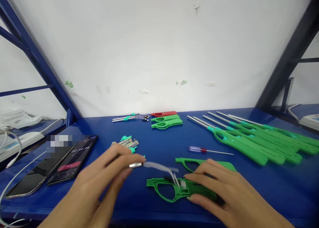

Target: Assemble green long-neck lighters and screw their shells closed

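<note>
My left hand (109, 171) pinches a short silver metal piece (136, 165) above the table. From it, pale clear tubing or wires (159, 166), blurred by motion, run over to an open green lighter half-shell (177, 195). My right hand (221, 191) grips the handle end of that half-shell, thumb and fingers on either side, and covers much of it. A whitish part (183, 183) and a dark part sit inside the shell. Just behind lies another green lighter shell (190, 160), partly hidden by my right hand.
Several finished-looking green lighters (239, 145) with metal barrels lie at right. A screwdriver (210, 150) lies mid-table. Red (164, 114) and green handle shells (168, 123), metal barrels (128, 117) and small parts (128, 142) lie farther back. Two phones (72, 161) are at left.
</note>
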The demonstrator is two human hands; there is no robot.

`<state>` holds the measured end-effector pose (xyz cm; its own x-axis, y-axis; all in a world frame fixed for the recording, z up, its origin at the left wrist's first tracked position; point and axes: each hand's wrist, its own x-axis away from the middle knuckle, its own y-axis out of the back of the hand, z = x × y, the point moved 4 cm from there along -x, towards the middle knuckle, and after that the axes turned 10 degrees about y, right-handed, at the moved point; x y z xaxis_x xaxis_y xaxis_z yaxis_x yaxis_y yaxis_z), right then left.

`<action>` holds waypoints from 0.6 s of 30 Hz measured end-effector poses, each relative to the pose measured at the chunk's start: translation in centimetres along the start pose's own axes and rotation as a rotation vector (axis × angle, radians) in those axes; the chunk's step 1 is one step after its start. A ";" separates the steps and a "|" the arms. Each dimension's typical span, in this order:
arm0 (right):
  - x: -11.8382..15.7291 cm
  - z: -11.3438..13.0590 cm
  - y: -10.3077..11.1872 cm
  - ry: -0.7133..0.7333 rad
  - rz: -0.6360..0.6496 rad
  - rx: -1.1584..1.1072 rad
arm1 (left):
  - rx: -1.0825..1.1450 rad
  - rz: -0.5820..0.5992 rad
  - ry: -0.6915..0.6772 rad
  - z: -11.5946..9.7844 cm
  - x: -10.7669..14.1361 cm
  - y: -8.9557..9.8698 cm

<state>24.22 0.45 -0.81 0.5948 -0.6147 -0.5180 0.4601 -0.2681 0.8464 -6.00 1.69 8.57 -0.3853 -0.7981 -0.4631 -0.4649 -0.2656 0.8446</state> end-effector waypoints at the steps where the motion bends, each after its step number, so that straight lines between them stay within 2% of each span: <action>1: -0.1 0.0 0.1 0.011 -0.010 0.002 | 0.008 -0.038 0.003 0.3 -1.1 0.4; 3: -0.2 0.1 0.3 0.032 -0.032 0.006 | -0.022 -0.125 0.002 1.1 -3.8 1.3; 6: -0.1 0.0 0.3 0.044 -0.053 0.011 | -0.181 -0.055 0.089 3.5 -8.6 1.8; 9: 0.1 -0.3 0.0 0.030 -0.058 0.021 | -0.251 0.019 0.140 6.5 -13.2 1.6; 13: -0.3 -0.2 0.3 0.070 -0.076 0.036 | -0.334 0.141 0.192 10.9 -17.4 -0.6; 18: -0.9 0.0 1.3 0.121 -0.129 0.063 | -0.382 0.273 0.228 15.3 -18.7 -4.6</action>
<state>24.27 0.68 0.76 0.6097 -0.4797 -0.6309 0.4977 -0.3877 0.7758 -8.81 26.09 9.25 -0.2484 -0.9521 -0.1781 -0.0319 -0.1758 0.9839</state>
